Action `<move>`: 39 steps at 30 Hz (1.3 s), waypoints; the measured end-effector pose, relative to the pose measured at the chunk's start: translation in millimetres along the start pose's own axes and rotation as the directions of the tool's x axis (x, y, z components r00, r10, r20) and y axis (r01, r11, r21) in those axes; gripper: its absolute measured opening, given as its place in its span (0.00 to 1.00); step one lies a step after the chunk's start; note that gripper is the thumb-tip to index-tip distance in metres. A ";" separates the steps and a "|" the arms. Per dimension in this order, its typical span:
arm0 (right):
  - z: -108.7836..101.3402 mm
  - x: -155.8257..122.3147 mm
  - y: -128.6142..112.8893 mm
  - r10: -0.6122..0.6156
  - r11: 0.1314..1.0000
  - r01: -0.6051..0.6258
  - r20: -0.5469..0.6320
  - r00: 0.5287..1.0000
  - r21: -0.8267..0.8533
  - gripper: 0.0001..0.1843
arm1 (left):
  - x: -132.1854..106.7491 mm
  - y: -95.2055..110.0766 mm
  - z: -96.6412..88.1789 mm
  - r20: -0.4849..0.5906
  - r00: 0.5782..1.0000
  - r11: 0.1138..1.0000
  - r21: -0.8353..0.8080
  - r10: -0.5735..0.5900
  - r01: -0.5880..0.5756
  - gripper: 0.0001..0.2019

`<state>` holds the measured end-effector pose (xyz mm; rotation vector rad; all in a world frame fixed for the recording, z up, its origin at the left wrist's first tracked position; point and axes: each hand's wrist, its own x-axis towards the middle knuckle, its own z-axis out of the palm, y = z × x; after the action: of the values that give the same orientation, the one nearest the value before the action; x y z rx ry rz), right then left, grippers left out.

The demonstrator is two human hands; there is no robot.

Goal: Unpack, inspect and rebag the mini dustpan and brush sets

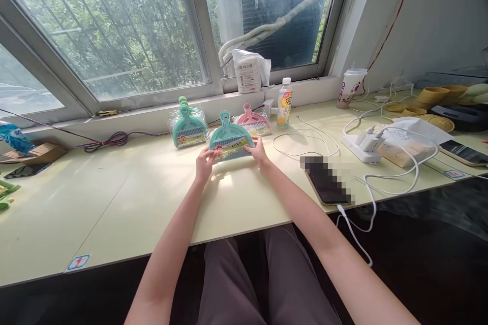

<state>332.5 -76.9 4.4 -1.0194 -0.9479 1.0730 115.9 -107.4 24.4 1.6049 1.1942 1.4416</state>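
Both my hands grip one green dustpan and brush set, which is wrapped in clear plastic with a printed label and stands nearly upright on the table. My left hand pinches its lower left corner. At the lower right corner, my right hand has its thumb in front and its fingers partly hidden behind. Just behind to the left stands another green dustpan set, with a yellow-green handle showing behind it. A pink dustpan set in plastic is behind to the right.
A drink bottle, a tissue pack and a paper cup stand toward the window. On the right are a phone, a power strip and loose white cables. Bundled wires lie left. The table's front edge is above my lap.
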 end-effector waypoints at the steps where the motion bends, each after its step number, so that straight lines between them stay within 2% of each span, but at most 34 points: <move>1: 0.8 0.1 0.2 -0.014 1.000 0.014 0.007 1.000 -0.012 0.24 | 1.0 -1.4 -1.0 -0.040 0.999 0.999 0.037 0.030 -0.029 0.08; 4: 3.1 -1.6 -1.4 -0.021 0.999 0.023 0.047 0.999 -0.036 0.26 | -0.5 -2.2 -0.5 -0.159 0.983 0.984 0.165 0.094 -0.068 0.07; 6: 4.0 -3.6 -4.3 0.003 0.998 0.002 0.080 0.997 -0.056 0.28 | -4.0 -0.8 2.4 -0.260 0.955 0.964 0.253 0.142 -0.074 0.05; 8: 3.3 -3.5 -7.7 0.021 0.996 -0.013 0.098 0.995 -0.088 0.30 | -7.6 0.5 5.7 -0.327 0.931 0.954 0.294 0.164 -0.065 0.08; 11: -4.8 7.0 -11.5 0.008 0.992 0.001 0.073 0.997 -0.127 0.31 | -9.9 -1.3 7.5 -0.286 0.945 0.966 0.243 0.160 -0.090 0.20; 14: -24.6 33.0 -12.9 -0.042 0.986 0.038 -0.022 0.999 -0.162 0.31 | -7.7 -9.7 4.1 -0.237 0.952 0.971 0.189 0.192 -0.149 0.29; 17: -51.2 67.2 -13.4 -0.093 0.958 0.051 -0.137 0.986 -0.282 0.30 | -3.7 -22.3 -1.5 -0.270 0.946 0.967 0.226 0.179 -0.119 0.27; 19: -66.3 88.8 -13.4 -0.125 0.926 0.059 -0.153 0.980 -0.373 0.29 | -1.5 -30.1 -4.4 -0.287 0.948 0.965 0.255 0.140 -0.065 0.25; 22: -77.4 114.2 -11.6 -0.195 0.819 0.050 -0.196 0.961 -0.571 0.25 | 0.1 -37.7 -6.0 -0.264 0.960 0.959 0.284 0.097 -0.019 0.22; 26: -72.4 133.6 -2.6 -0.274 0.683 0.017 -0.234 0.933 -0.730 0.23 | 0.9 -40.1 -4.5 -0.169 0.982 0.928 0.373 0.083 -0.014 0.17; 30: -56.5 141.3 14.4 -0.341 0.632 0.053 -0.216 0.915 -0.773 0.23 | 3.5 -39.3 -3.5 -0.069 0.997 0.899 0.437 0.036 -0.002 0.14; 33: -39.5 139.5 26.2 -0.387 0.593 0.034 -0.247 0.888 -0.805 0.23 | 7.0 -40.0 -5.3 -0.024 1.000 0.899 0.438 -0.004 0.014 0.13; 36: -23.3 131.5 30.6 -0.463 0.545 -0.021 -0.322 0.826 -0.838 0.24 | 9.4 -41.2 -8.1 -0.015 0.999 0.914 0.404 -0.037 0.040 0.12; 39: -16.5 120.9 26.8 -0.569 0.423 -0.017 -0.280 0.773 -0.906 0.21 | 9.7 -40.4 -9.5 -0.009 0.999 0.920 0.389 -0.052 0.052 0.12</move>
<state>367.8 41.8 -12.3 -1.8091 -1.1263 -0.1911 98.5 -84.7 -7.2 1.8156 1.5873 1.2198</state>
